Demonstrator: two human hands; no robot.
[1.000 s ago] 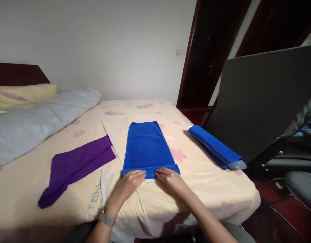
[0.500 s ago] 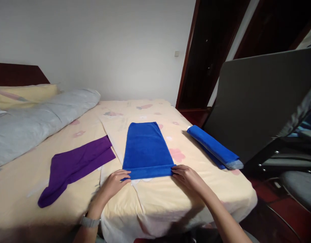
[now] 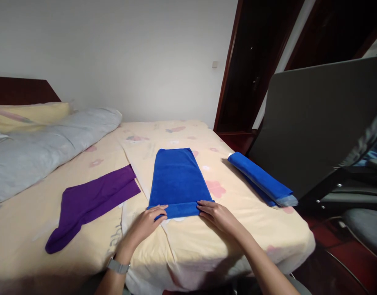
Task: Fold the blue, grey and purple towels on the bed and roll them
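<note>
A blue towel [image 3: 178, 176] lies lengthwise on the bed, its near edge turned over into a flat band. At the left end of that band, my left hand [image 3: 149, 222] curls its fingers over the top, thumb on the near side. My right hand [image 3: 218, 215] grips the band close to its right end, fingertips on the cloth and thumb tucked below. To the left lies a purple cloth [image 3: 94, 203], partly folded and untouched. Off to the right rests a folded blue towel [image 3: 258, 176] with a pale bundle end showing at its near tip.
The flowered bed sheet [image 3: 172, 135] drops off at the near and right edges. A grey-blue quilt [image 3: 59, 141] and a yellow pillow [image 3: 34, 114] lie at the left. A large dark panel [image 3: 317, 119] stands beside the bed, with a stool seat [image 3: 364, 229] below.
Both hands have slid inward along the folded band, the left one rightwards and the right one leftwards. The towels and purple cloth stay in place.
</note>
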